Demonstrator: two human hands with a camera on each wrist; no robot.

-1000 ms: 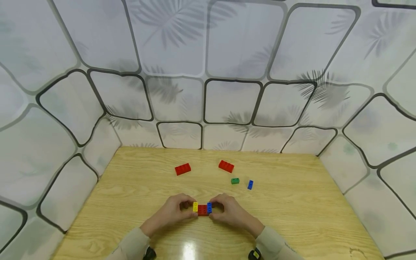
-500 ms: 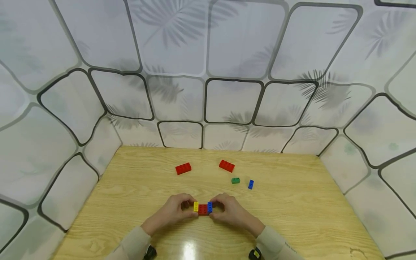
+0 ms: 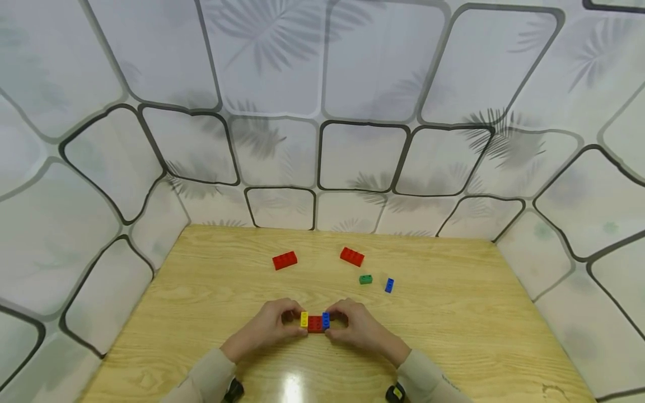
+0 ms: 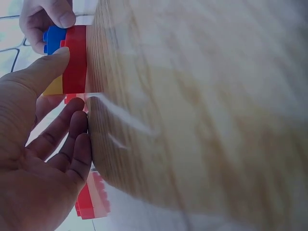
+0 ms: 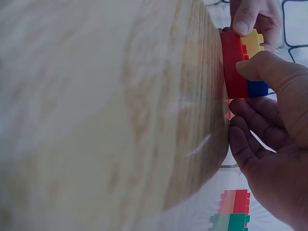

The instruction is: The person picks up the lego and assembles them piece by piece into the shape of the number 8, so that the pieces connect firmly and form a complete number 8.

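Observation:
A red building brick (image 3: pixel 314 324) lies near the front of the table, studs up. On its left end sits a yellow brick (image 3: pixel 304 319), and on its right end a blue brick (image 3: pixel 326 321); red studs show between them. My left hand (image 3: pixel 270 326) pinches the yellow end, its thumb against the red brick's near side in the left wrist view. The blue end is pinched by my right hand (image 3: pixel 360 329), whose thumb also presses on the red brick (image 5: pixel 233 72) in the right wrist view. Parts of both small bricks are hidden by fingers.
Two loose red bricks, one on the left (image 3: pixel 284 260) and one on the right (image 3: pixel 352 256), lie toward the back. A small green brick (image 3: pixel 365 279) and a small blue brick (image 3: pixel 389 285) lie right of centre. Patterned panels (image 3: pixel 363 157) surround the wooden table (image 3: pixel 201 280).
Both hands keep their hold on the brick assembly at the same place. The whole head view shifts very slightly; the loose bricks stay where they were.

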